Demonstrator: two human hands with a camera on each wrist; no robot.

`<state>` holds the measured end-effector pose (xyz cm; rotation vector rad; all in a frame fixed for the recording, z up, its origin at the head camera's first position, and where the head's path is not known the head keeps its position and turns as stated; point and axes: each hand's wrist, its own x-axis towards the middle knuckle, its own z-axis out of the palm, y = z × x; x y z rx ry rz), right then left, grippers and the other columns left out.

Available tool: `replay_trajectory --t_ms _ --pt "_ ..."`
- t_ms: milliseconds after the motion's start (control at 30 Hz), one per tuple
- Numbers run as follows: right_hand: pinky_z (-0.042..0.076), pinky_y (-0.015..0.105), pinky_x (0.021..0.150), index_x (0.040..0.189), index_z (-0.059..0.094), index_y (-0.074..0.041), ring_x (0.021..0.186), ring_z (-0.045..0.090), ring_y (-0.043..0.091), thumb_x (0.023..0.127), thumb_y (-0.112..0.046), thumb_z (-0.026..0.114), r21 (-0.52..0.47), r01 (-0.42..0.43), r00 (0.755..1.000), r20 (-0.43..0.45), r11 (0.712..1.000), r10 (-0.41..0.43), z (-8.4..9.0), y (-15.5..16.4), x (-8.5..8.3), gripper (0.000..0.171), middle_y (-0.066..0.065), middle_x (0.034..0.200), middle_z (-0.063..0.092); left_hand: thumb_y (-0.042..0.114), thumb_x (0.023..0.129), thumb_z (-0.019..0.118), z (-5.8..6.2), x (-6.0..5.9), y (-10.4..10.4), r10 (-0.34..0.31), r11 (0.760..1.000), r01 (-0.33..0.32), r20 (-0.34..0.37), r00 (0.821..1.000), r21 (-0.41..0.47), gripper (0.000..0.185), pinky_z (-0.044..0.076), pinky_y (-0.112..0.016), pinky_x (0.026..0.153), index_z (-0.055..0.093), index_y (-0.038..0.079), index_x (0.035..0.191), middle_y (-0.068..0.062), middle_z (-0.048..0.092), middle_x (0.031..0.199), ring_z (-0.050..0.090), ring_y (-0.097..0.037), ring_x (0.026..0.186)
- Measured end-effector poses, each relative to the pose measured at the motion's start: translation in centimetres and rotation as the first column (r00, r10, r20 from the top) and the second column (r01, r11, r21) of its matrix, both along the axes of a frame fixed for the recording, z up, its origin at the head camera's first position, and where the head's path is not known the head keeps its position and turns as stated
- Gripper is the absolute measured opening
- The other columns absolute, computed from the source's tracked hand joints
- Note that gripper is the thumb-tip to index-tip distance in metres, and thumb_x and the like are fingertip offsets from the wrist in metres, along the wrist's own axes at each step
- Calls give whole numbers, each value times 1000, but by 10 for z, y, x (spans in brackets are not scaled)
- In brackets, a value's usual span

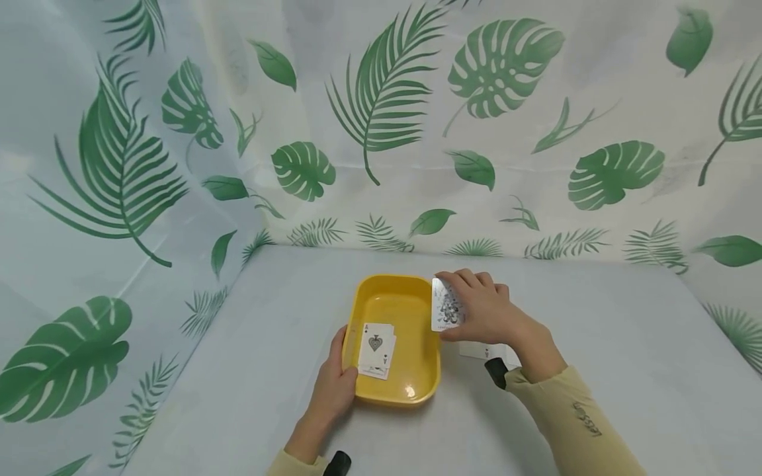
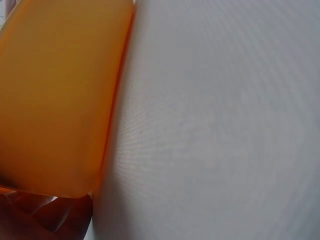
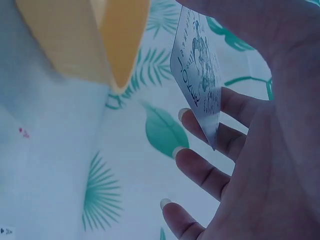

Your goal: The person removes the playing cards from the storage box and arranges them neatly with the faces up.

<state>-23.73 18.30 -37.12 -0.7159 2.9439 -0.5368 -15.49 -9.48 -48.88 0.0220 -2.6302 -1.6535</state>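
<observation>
A yellow tray (image 1: 411, 311) sits on the grey table in the head view. A small stack of playing cards (image 1: 376, 349) lies in its near left part, an ace of spades face up on top. My left hand (image 1: 339, 373) grips the tray's near left rim, thumb over the edge. In the left wrist view the tray's outer wall (image 2: 55, 100) fills the left side, with fingers (image 2: 30, 220) below it. My right hand (image 1: 470, 305) holds a single card (image 1: 445, 305) upright over the tray's right rim. In the right wrist view the card (image 3: 200, 75) is pinched beside the tray (image 3: 80, 40).
A few more cards (image 1: 479, 350) lie on the table under my right wrist, just right of the tray. A leaf-printed curtain (image 1: 381, 119) closes off the back and left side. Bare table (image 1: 625, 344) stretches to the right.
</observation>
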Motion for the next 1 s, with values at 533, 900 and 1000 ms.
replay_trajectory --t_ms 533,900,1000 --pt "27 68 93 155 35 -14 126 33 45 75 -43 84 -14 83 996 -15 996 -83 11 45 13 98 17 147 40 -2 88 44 -1 3 4 17 1000 -16 21 1000 -20 75 39 -50 97 25 11 159 -12 41 156 51 -26 114" --pt "24 73 89 155 31 -12 126 28 50 75 -39 84 -23 202 979 17 979 -202 7 94 18 99 23 148 34 1 89 44 -1 1 3 25 1000 -24 42 999 -18 74 41 -45 92 24 12 159 -9 40 156 51 -24 112" --pt "26 73 86 155 30 -11 125 28 52 75 -40 85 -12 228 973 35 974 -228 0 108 20 101 25 147 33 1 89 44 0 1 3 23 1000 -22 45 999 -16 74 40 -46 94 24 12 160 -9 39 157 51 -24 114"
